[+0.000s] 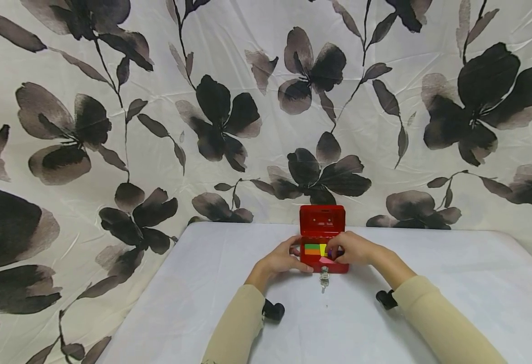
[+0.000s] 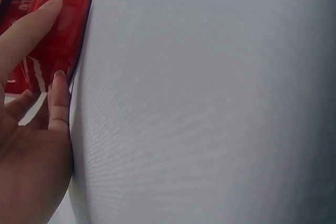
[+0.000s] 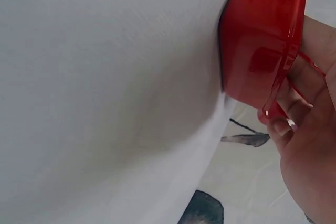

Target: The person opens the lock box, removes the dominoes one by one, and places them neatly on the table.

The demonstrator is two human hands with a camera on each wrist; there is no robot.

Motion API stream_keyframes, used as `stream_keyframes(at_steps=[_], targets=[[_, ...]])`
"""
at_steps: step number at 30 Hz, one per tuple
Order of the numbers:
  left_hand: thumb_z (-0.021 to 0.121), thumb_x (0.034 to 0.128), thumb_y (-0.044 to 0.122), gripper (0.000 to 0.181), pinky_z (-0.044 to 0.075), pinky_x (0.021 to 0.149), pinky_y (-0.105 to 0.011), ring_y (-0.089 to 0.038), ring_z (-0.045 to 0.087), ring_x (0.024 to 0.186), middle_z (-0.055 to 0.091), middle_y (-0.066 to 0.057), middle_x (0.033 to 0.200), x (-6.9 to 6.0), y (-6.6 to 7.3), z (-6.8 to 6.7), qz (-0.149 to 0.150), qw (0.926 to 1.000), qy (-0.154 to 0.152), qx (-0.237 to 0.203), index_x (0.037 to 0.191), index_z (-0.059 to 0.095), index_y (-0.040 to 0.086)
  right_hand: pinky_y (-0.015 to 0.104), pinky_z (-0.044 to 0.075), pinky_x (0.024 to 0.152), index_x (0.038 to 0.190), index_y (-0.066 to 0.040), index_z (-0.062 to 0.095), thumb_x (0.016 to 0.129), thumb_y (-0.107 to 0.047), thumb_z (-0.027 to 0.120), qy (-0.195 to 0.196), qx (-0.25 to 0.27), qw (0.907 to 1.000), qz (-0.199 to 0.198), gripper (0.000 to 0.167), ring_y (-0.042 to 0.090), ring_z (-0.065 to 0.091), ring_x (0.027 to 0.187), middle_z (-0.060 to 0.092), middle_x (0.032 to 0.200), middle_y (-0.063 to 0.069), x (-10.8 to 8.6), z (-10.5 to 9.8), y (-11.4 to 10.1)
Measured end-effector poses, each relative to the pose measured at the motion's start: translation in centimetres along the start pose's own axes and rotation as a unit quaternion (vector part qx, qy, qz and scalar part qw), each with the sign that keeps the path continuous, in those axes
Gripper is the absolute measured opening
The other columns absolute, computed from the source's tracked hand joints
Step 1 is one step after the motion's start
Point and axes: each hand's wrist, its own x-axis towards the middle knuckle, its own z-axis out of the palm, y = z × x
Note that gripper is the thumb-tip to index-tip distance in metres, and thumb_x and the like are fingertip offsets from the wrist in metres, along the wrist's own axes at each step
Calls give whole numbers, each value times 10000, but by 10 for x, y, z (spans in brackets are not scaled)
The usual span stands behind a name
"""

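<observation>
A red box (image 1: 308, 268) is set near the far edge of a white-covered table (image 1: 211, 303), with its lid (image 1: 322, 221) raised at the back. The box is gripped at its left side by the left hand (image 1: 279, 259), the thumb being laid against its front. Inside the box, a green piece (image 1: 312, 246), an orange piece (image 1: 312, 252), a yellow piece (image 1: 323, 247) and a pink piece (image 1: 326, 260) are seen. The right hand (image 1: 355, 248) is placed over the box's right side, its fingers bent inward; whether anything is pinched cannot be told, as the fingertips are poorly seen. Keys (image 1: 324, 283) are hung at the box's front. Behind the box, a flowered cloth (image 1: 256, 131) is hung.
</observation>
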Motion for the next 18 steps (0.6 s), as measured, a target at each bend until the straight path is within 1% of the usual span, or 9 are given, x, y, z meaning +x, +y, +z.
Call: stream_keyframes(at_steps=[3,7,10,14,18], targets=[[933,719,176,955,537,977,-443,-248,516,1149,587,-37,1237,1,-1,0,3,10000,-6,5,1533,436,233,356,579,857,1128,-68,747,859,-40,802,-77,71,9999,40,276,140,599,837,705,886,-33,1,0,0],[933,719,173,959,525,993,-456,-249,518,1148,591,-36,1240,2,-2,0,5,10000,-17,-15,1535,435,229,330,578,848,1159,-64,739,878,-30,774,-177,222,9995,114,286,123,605,820,716,913,-20,3,0,-1],[932,720,169,956,513,1005,-468,-252,515,1149,591,-34,1245,3,-3,0,27,10000,-37,-45,1535,436,228,311,581,835,1167,-48,733,891,-38,764,-260,267,9993,28,278,111,609,803,722,932,-5,5,0,-1],[932,720,169,951,518,998,-460,-250,513,1148,589,-33,1247,4,-4,0,62,9999,-58,-64,1531,440,236,293,582,804,1155,-35,735,889,-66,783,-276,300,9992,6,273,111,608,782,716,911,-9,5,-1,1],[933,721,171,951,531,985,-439,-249,511,1151,585,-33,1254,4,-4,-1,76,9999,-76,-96,1531,440,240,276,571,793,1104,-58,744,873,-99,810,-213,314,9992,113,243,116,599,769,699,878,-29,6,-1,5]])
